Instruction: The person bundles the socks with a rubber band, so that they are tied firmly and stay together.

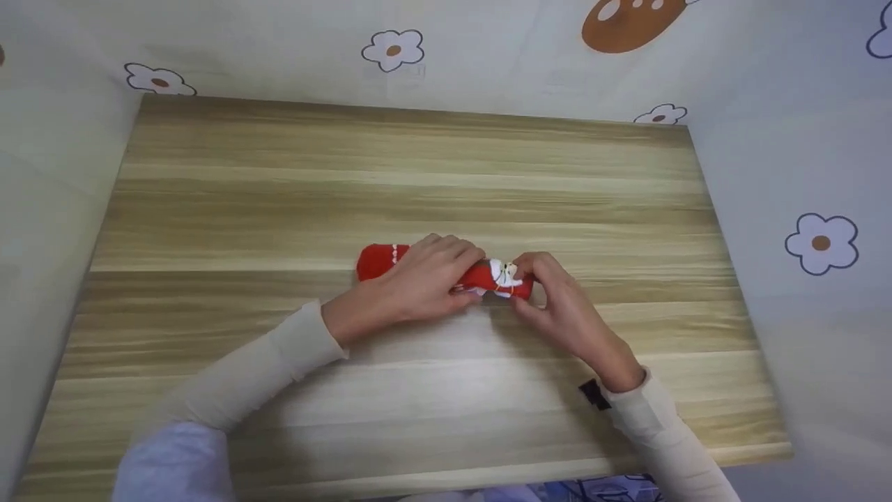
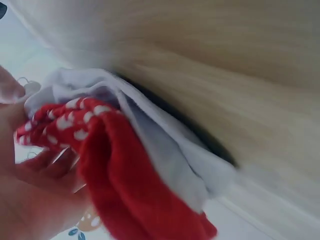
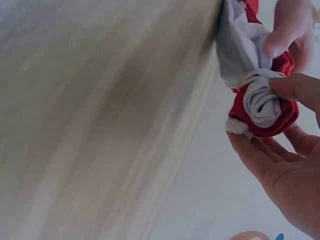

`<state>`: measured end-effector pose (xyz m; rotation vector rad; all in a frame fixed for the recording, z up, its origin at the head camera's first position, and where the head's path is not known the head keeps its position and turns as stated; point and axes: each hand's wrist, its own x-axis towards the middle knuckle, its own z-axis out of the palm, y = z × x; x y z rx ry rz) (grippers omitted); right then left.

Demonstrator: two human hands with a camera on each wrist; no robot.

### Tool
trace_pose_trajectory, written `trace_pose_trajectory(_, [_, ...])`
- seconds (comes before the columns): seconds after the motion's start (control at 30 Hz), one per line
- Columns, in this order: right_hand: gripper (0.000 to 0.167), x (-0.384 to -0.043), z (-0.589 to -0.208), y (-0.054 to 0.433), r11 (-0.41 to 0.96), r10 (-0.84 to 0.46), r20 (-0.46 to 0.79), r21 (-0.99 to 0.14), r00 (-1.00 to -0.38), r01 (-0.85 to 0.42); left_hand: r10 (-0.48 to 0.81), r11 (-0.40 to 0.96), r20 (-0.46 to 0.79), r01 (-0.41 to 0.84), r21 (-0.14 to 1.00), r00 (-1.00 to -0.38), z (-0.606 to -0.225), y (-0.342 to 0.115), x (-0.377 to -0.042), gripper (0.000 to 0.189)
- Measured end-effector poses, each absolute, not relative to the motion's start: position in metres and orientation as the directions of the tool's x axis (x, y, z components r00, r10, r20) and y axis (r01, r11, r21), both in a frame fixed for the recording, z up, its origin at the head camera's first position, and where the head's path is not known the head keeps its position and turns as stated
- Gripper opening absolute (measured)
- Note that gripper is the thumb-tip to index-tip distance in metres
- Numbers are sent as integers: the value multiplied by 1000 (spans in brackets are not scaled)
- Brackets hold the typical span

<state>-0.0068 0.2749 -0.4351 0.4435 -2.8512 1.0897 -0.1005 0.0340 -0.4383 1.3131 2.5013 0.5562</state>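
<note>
A red cloth (image 1: 375, 262) with a white lining lies lengthwise between both hands near the middle of the table. Its right end is rolled up, and the right wrist view shows the roll (image 3: 262, 107) as a white spiral with red outside. A thin yellow band (image 3: 245, 77) crosses it there. My left hand (image 1: 425, 279) grips the cloth's middle from above, fingers on the far side and thumb on the near side. At the rolled end, my right hand (image 1: 557, 300) pinches it between thumb and fingers. White figures (image 1: 505, 273) decorate the red side.
The wood-grained table (image 1: 418, 174) spreads around the hands. Pale walls with flower prints (image 1: 821, 242) stand along its back and sides. A person's clothing shows at the front edge.
</note>
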Motion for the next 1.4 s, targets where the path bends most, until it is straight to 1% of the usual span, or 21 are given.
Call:
trace_pose_trajectory(0.07, [30, -7, -438, 275, 724, -268, 169, -614, -948, -314, 830, 537, -111, 728, 427, -547, -440, 25, -101, 82])
trace_pose_trajectory(0.17, [30, -8, -440, 275, 742, -297, 166, -579, -940, -337, 825, 557, -164, 733, 390, -540, -443, 13, -102, 96])
trace_pose_trajectory(0.27, [30, -8, -441, 275, 751, -330, 145, -559, -933, -353, 807, 588, -192, 731, 346, -558, -445, 3, -103, 100])
trace_pose_trajectory(0.4, [32, -8, -444, 275, 772, -381, 136, -498, -914, -396, 779, 626, -214, 713, 317, -589, -448, -10, -104, 96])
trace_pose_trajectory(0.6, [27, -12, -450, 275, 805, -483, 180, -295, -857, -515, 762, 645, -203, 689, 332, -615, -452, -22, -104, 90])
trace_pose_trajectory(0.67, [27, -13, -452, 276, 812, -502, 181, -240, -846, -533, 755, 651, -194, 679, 340, -626, -454, -25, -102, 87])
trace_pose_trajectory(0.77, [30, -13, -456, 278, 824, -509, 160, -195, -846, -533, 751, 653, -195, 666, 361, -631, -455, -28, -99, 87])
trace_pose_trajectory(0.9, [30, -10, -457, 283, 840, -490, 116, -202, -864, -504, 747, 654, -200, 648, 390, -634, -455, -35, -96, 94])
trace_pose_trajectory(1.1, [31, -9, -456, 289, 860, -419, 43, -300, -907, -412, 728, 673, -188, 638, 374, -659, -455, -44, -95, 93])
trace_pose_trajectory(1.4, [29, -6, -456, 289, 861, -377, 8, -365, -926, -354, 708, 691, -201, 607, 392, -677, -456, -51, -91, 94])
